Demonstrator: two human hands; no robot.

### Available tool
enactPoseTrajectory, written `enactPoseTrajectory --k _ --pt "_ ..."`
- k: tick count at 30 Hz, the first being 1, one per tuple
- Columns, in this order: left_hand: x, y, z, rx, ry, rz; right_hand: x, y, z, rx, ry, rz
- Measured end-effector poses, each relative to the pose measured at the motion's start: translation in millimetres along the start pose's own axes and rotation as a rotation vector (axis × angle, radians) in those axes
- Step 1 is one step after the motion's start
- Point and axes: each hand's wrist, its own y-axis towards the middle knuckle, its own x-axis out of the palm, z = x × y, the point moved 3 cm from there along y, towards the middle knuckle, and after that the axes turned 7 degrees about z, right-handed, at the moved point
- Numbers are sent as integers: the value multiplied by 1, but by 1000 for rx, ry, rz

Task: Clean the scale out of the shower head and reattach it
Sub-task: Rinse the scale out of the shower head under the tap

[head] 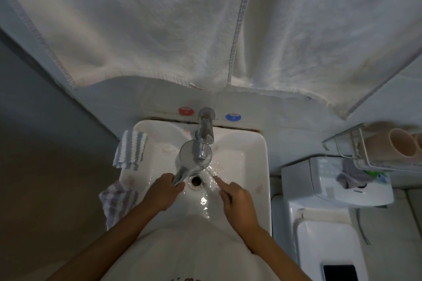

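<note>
Left hand point(162, 191) grips my round chrome shower head point(190, 157) under the tap point(204, 134); right hand point(237, 201) points, loosely curled, holding nothing; rinsing underway, reattaching remains.

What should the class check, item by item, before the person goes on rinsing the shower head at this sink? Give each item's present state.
1. Shower head gripped firmly: ok, the left hand holds its handle.
2. Head placed under the tap: ok, its round end sits below the spout.
3. Water running: ok, spray and wet shine show on the sink.
4. Drain unblocked: ok, the hole is open and no water pools.
5. Right hand free to rub the nozzles: ok, it holds nothing, one finger points toward the spray.
6. Scale gone from the nozzles: cannot tell, the face is not visible.
</note>
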Motion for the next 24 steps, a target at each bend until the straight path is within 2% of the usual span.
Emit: enactPoseTrajectory --k 2,5,10,14,18,22,24 --pt "0 -1 1 -3 -5 -2 -1 1 1 9 -5 6" --pt "-1 -2 3 -6 -12 6 3 -3 -8 -58 9 -92" --pt "-4 -4 6 -31 -62 19 -2 2 0 6 -45 23" --pt "-6 -6 4 -45 -65 16 0 -1 -7 -49 9 -54" --pt "-6 -10 4 -63 -121 -18 -4 2 2 16 -17 33" --pt "-5 -12 -1 -112 -164 -30 2 -2 -6 -54 20 -70" --pt "-6 -13 -1 -125 -177 -35 2 0 -3 -25 2 -33"
